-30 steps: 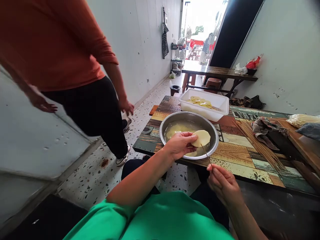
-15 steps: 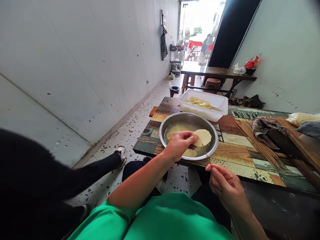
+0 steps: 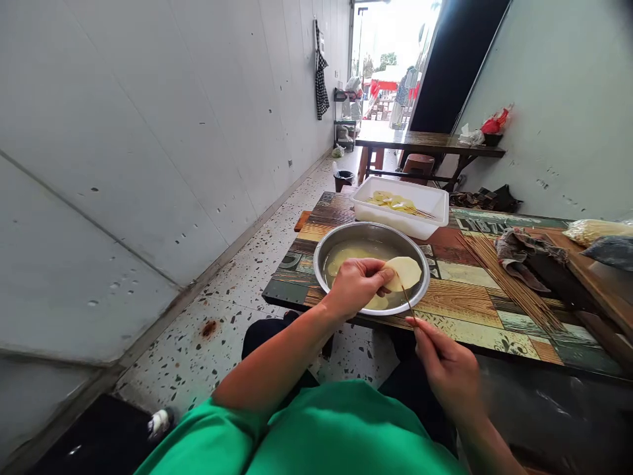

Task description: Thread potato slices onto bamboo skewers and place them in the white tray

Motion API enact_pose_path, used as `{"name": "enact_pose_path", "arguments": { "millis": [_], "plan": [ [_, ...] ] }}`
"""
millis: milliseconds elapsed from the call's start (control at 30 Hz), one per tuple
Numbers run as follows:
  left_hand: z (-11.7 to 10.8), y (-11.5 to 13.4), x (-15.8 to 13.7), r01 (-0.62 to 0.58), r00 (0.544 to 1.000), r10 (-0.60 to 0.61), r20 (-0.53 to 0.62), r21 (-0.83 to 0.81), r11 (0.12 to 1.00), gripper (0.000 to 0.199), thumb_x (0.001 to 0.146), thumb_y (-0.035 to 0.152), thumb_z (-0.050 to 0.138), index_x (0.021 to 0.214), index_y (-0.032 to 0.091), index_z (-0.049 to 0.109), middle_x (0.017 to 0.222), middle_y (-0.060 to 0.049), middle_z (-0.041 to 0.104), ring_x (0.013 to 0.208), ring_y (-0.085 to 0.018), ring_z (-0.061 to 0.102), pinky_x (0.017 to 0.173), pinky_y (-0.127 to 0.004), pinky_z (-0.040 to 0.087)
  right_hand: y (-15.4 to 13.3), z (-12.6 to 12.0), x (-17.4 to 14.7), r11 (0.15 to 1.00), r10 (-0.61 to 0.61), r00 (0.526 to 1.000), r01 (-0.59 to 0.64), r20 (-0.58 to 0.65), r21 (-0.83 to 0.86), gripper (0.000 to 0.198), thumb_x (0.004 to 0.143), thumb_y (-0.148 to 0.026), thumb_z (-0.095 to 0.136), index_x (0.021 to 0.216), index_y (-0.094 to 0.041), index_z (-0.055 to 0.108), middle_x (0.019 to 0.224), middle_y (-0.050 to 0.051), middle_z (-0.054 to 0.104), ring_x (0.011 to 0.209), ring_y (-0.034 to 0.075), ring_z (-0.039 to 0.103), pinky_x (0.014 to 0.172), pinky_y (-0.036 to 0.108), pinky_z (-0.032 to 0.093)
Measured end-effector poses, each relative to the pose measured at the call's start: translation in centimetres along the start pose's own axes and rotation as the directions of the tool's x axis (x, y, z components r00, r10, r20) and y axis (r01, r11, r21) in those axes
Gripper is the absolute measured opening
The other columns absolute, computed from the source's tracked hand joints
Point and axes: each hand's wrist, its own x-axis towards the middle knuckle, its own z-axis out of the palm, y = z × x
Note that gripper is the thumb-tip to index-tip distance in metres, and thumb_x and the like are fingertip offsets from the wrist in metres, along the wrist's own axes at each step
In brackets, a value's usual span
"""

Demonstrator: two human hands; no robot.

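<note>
Between the thumb and fingers of my left hand (image 3: 360, 285) is a pale potato slice (image 3: 406, 273), held above a steel basin (image 3: 321, 269). My right hand (image 3: 448, 366) pinches a thin wooden skewer (image 3: 408, 305) near the table's front edge. The skewer's upper end meets the slice close to my left thumb; how deep it goes I cannot tell. Cloudy water fills the basin, with more potato slices (image 3: 349, 256) in it. Behind it, a white plastic tub (image 3: 400, 218) holds skewered slices (image 3: 393, 201).
Loose skewers (image 3: 514, 287) lie on the patchwork-patterned table (image 3: 462, 274) at right, beside a crumpled cloth (image 3: 524, 254) and a wooden board (image 3: 598, 270). A second table (image 3: 425, 140) stands farther back, near a black bin (image 3: 343, 178). A shoe (image 3: 159, 422) shows at lower left.
My right hand has risen slightly with the skewer toward the slice. My left hand keeps its hold on the slice. The dark-clothed person at left has mostly moved out of view.
</note>
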Motion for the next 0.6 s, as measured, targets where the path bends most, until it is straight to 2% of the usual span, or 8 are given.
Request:
{"name": "enact_pose_path", "arguments": {
  "millis": [33, 67, 133, 233, 300, 367, 500, 600],
  "plan": [
    [0.0, 0.0, 0.0, -0.006, 1.000, 0.006, 0.002, 0.023, 1.000, 0.012, 0.075, 0.020, 0.065, 0.073, 0.009, 0.070, 0.063, -0.002, 0.064, 0.052, -0.008, 0.056, 0.052, -0.019, 0.045, -0.3, -0.2, -0.1, 0.973, 0.148, 0.983, -0.164, 0.110, 0.160, 0.024, 0.085, -0.038, 0.064, 0.095, -0.018, 0.073, 0.049, -0.003, 0.052, 0.039, 0.010, 0.049, 0.039, 0.020, 0.041],
    [0.0, 0.0, -0.1, -0.013, 1.000, 0.013, 0.004, 0.046, 0.999, 0.012, 0.075, 0.020, 0.065, 0.071, 0.010, 0.070, 0.062, -0.002, 0.063, 0.052, -0.008, 0.056, 0.052, -0.019, 0.045, -0.6, -0.3, -0.1, 0.894, 0.262, 0.935, -0.328, 0.239, 0.305, 0.024, 0.087, -0.039, 0.062, 0.095, -0.018, 0.071, 0.044, -0.008, 0.039, 0.032, 0.005, 0.035, 0.034, 0.018, 0.033],
    [0.0, -0.1, -0.1, -0.029, 1.000, 0.028, 0.003, 0.081, 0.996, 0.014, 0.075, 0.021, 0.064, 0.067, 0.010, 0.068, 0.060, -0.001, 0.062, 0.052, -0.008, 0.056, 0.052, -0.019, 0.044, -1.0, -0.6, 0.0, 0.678, 0.345, 0.826, -0.548, 0.446, 0.490, 0.022, 0.089, -0.037, 0.061, 0.094, -0.017, 0.069, 0.044, -0.012, 0.025, 0.029, 0.001, 0.015, 0.032, 0.015, 0.023],
    [0.0, -0.3, 0.0, -0.035, 0.999, 0.033, 0.024, 0.088, 0.996, 0.016, 0.076, 0.024, 0.063, 0.067, 0.011, 0.067, 0.060, -0.001, 0.061, 0.053, -0.009, 0.057, 0.052, -0.019, 0.044, -0.7, -0.5, 0.4, 0.464, 0.315, 0.763, -0.643, 0.565, 0.610, 0.016, 0.087, -0.033, 0.065, 0.088, -0.018, 0.066, 0.044, -0.014, 0.020, 0.029, 0.000, 0.006, 0.029, 0.013, 0.020],
    [0.0, -0.4, 0.0, -0.034, 0.998, 0.031, 0.046, 0.079, 0.996, 0.017, 0.076, 0.026, 0.064, 0.069, 0.011, 0.067, 0.062, -0.002, 0.061, 0.053, -0.010, 0.057, 0.051, -0.019, 0.044, -0.5, -0.3, 0.6, 0.400, 0.306, 0.757, -0.653, 0.577, 0.643, 0.016, 0.084, -0.033, 0.068, 0.085, -0.017, 0.065, 0.043, -0.015, 0.018, 0.028, -0.001, 0.002, 0.027, 0.013, 0.015],
    [-0.1, -0.6, -0.1, -0.044, 0.998, 0.040, 0.043, 0.089, 0.995, 0.018, 0.076, 0.028, 0.064, 0.070, 0.011, 0.068, 0.062, -0.002, 0.062, 0.053, -0.010, 0.057, 0.052, -0.020, 0.044, -0.6, 0.1, 0.6, 0.446, 0.338, 0.784, -0.620, 0.520, 0.645, 0.018, 0.083, -0.034, 0.069, 0.085, -0.017, 0.065, 0.043, -0.014, 0.021, 0.029, -0.001, 0.006, 0.029, 0.013, 0.017],
    [0.1, -0.9, -0.4, -0.126, 0.992, 0.127, 0.008, 0.203, 0.971, 0.021, 0.079, 0.030, 0.061, 0.068, 0.012, 0.066, 0.059, -0.001, 0.059, 0.054, -0.009, 0.054, 0.053, -0.020, 0.042, -1.4, 0.8, 0.1, 0.679, 0.392, 0.876, -0.481, 0.280, 0.555, 0.028, 0.079, -0.040, 0.074, 0.085, -0.015, 0.063, 0.046, -0.011, 0.030, 0.038, 0.001, 0.023, 0.038, 0.014, 0.020],
    [0.3, -0.9, -0.6, -0.184, 0.982, 0.188, 0.012, 0.255, 0.949, 0.026, 0.080, 0.029, 0.060, 0.060, 0.013, 0.062, 0.054, 0.000, 0.055, 0.053, -0.009, 0.052, 0.053, -0.020, 0.039, -1.9, 1.0, -0.1, 0.730, 0.406, 0.883, -0.468, 0.235, 0.498, 0.034, 0.076, -0.044, 0.076, 0.084, -0.015, 0.062, 0.047, -0.011, 0.032, 0.039, 0.002, 0.024, 0.038, 0.015, 0.017]
  ]
}}
